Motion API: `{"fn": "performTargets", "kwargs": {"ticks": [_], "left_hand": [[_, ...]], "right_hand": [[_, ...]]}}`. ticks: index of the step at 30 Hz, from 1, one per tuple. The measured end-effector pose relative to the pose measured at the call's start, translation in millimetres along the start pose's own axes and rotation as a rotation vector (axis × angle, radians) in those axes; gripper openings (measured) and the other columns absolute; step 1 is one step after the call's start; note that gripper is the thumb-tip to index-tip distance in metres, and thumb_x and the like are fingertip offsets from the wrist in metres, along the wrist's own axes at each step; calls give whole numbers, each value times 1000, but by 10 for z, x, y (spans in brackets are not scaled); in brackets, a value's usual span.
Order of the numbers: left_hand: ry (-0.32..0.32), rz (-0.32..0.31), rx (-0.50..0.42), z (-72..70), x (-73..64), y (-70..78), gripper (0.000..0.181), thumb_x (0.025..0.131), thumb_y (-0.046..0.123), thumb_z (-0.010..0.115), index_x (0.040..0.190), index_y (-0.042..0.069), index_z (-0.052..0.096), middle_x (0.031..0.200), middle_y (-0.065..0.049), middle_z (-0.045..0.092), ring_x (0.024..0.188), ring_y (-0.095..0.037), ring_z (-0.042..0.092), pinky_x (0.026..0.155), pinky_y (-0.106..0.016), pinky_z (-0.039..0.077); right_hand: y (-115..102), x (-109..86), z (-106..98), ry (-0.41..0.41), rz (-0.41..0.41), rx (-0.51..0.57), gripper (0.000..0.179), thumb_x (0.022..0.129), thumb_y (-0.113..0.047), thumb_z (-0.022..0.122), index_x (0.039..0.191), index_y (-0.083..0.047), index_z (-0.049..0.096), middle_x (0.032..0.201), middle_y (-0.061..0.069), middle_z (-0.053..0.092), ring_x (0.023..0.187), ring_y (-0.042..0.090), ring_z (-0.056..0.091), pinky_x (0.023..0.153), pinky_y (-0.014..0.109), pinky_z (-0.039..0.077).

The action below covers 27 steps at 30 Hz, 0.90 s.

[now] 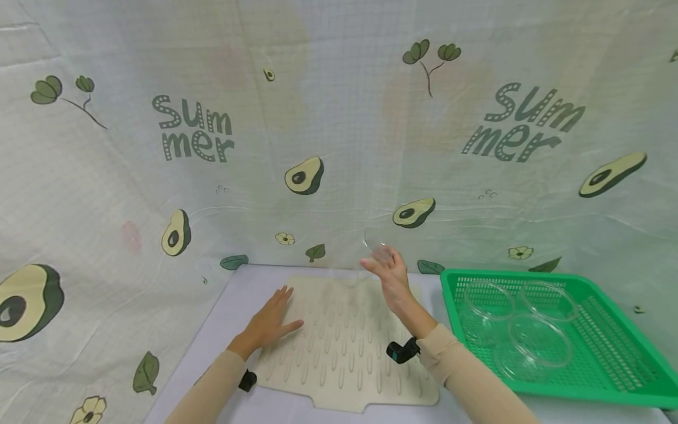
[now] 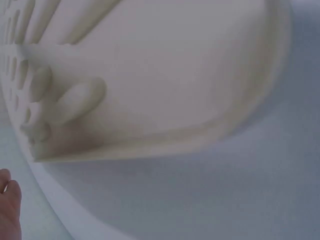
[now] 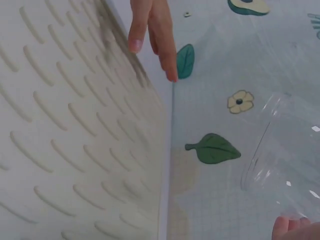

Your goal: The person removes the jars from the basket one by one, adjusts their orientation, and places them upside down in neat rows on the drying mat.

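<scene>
The head camera looks forward and down from above, wide enough for the cream ridged mat (image 1: 339, 386) and the avocado-print cloth (image 1: 349, 112) behind. The left wrist view sits close – just part of the mat's edge. The right wrist view, tipped sideways, shares mat and cloth with the head's.
</scene>
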<state>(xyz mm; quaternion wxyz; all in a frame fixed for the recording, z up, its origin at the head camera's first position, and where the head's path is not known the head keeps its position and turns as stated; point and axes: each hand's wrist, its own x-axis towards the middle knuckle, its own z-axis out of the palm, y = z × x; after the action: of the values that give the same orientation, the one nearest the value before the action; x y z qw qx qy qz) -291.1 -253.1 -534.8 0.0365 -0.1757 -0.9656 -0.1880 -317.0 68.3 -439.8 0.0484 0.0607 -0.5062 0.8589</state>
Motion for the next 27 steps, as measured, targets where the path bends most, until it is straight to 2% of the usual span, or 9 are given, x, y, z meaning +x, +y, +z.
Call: {"fn": "performTargets", "kwargs": {"ticks": [5, 9, 14, 19, 23, 27], "left_hand": [[-25, -36, 19, 83, -47, -121, 92, 91, 57, 64, 156, 2, 28, 161, -20, 24, 147, -39, 22, 113, -58, 29], [-61, -48, 51, 142, -87, -154, 94, 91, 63, 58, 157, 4, 27, 162, -17, 23, 148, -36, 21, 113, -55, 30], [-94, -51, 36, 182, -111, -133, 94, 91, 66, 56, 157, 5, 27, 163, -13, 22, 149, -33, 20, 113, -55, 30], [-133, -64, 22, 191, -126, -111, 94, 91, 66, 56, 158, 7, 27, 164, -12, 20, 150, -32, 16, 112, -56, 30], [-152, -53, 41, 208, -131, -106, 92, 92, 64, 56, 157, 5, 28, 164, -14, 20, 151, -33, 14, 113, -56, 30], [-153, -34, 44, 205, -135, -88, 90, 94, 62, 54, 157, 4, 28, 163, -16, 20, 150, -35, 14, 111, -57, 32]], "right_hand": [[134, 46, 71, -26, -2, -95, 74, 80, 3, 76, 142, 5, 35, 139, 19, 46, 138, 39, 37, 95, 25, 48], [266, 82, 112, -52, 4, -195, 77, 79, 0, 80, 143, 3, 36, 141, 20, 47, 135, 36, 41, 99, 31, 47], [385, 119, 201, -79, 9, -247, 81, 78, -3, 83, 144, 3, 36, 143, 22, 46, 135, 38, 40, 109, 43, 39], [469, 170, 307, -93, 31, -266, 86, 78, -1, 82, 148, 3, 32, 149, 27, 39, 139, 41, 35, 114, 48, 31], [546, 226, 344, -99, 45, -315, 89, 78, -2, 83, 149, 4, 30, 150, 29, 37, 139, 42, 34, 114, 51, 30], [605, 269, 358, -122, 79, -412, 93, 77, -8, 86, 150, 2, 30, 150, 26, 37, 139, 39, 36, 113, 48, 34]]}}
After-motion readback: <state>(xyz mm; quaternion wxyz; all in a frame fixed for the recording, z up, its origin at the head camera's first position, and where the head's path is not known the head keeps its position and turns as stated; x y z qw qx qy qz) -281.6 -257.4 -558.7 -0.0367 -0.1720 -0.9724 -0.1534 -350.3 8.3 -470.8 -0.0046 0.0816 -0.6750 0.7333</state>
